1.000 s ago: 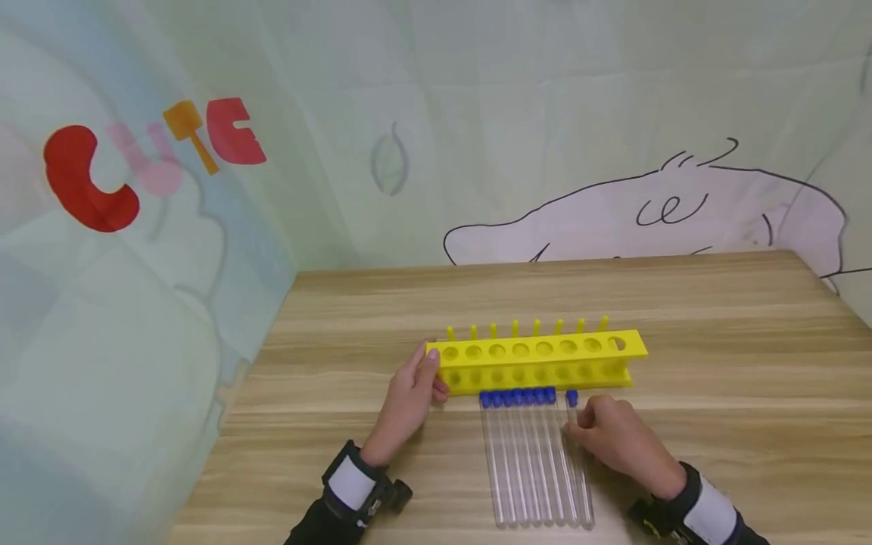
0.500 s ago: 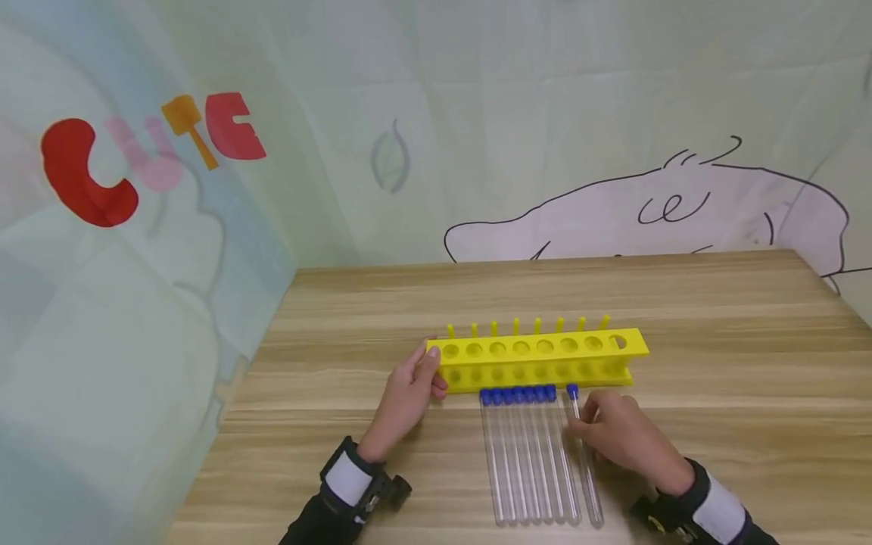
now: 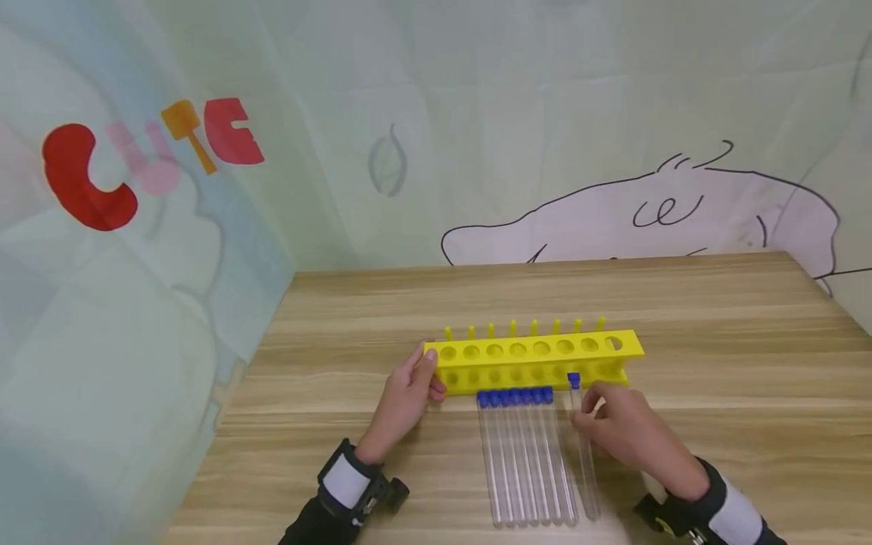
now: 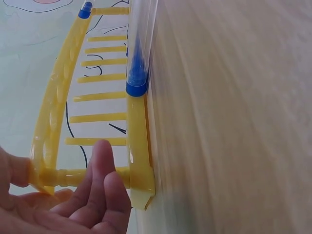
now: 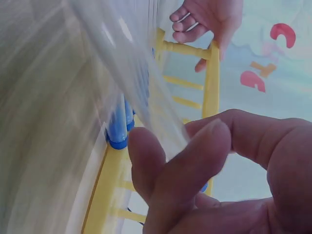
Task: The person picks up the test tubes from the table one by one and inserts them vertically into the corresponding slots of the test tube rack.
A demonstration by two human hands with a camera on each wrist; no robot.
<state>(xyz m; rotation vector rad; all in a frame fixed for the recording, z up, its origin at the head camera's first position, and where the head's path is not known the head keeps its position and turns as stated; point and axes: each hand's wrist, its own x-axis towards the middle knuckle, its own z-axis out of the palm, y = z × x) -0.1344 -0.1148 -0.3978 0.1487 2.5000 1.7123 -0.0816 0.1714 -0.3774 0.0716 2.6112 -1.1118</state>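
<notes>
A yellow test tube rack [image 3: 531, 363] stands on the table, its visible top holes bare. My left hand [image 3: 403, 397] grips its left end, thumb on the upper plate in the left wrist view. To the right of a row of tubes, my right hand [image 3: 630, 428] pinches a clear test tube [image 3: 584, 462] with a blue cap. That tube's capped end is raised and overlaps the rack's lower front in the head view. Between thumb and fingers, the held tube [image 5: 131, 83] slants across the right wrist view.
Several clear test tubes [image 3: 524, 462] with blue caps lie side by side in front of the rack, caps toward it. Yellow pegs [image 3: 513, 328] stick up along the rack's back. A printed cloth [image 3: 341, 151] rises behind the wooden table [image 3: 368, 303].
The right hand has drawn one test tube rightward from the row and lifted its capped end toward the rack. The left hand keeps its hold on the rack.
</notes>
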